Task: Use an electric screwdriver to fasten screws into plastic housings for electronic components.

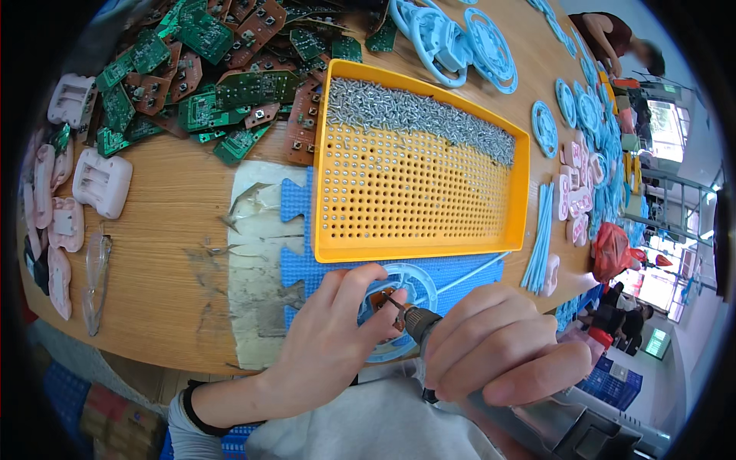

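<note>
My left hand (326, 337) is closed on a light blue wheel-shaped plastic piece (420, 277), fingers at its upper rim and thumb near its middle. A small brown circuit board (377, 297) lies inside the piece, partly hidden by that thumb. My right hand (498, 345) grips a screwdriver (420, 322) with a knurled collar, most of its body hidden by the fingers. The dark bit points left and reaches the board beside my left thumb; whether a screw sits under it, I cannot tell. Just beyond both hands is a yellow perforated tray (422, 251) with many silver screws (414, 111) heaped along its far side.
Under the tray lies a blue foam mat (294, 201). Green and brown circuit boards (238, 92) pile up at the far left, pale pink housings (103, 182) at the left edge. Light blue rods (539, 238) and more wheel pieces (544, 129) lie rightward. People work in the background.
</note>
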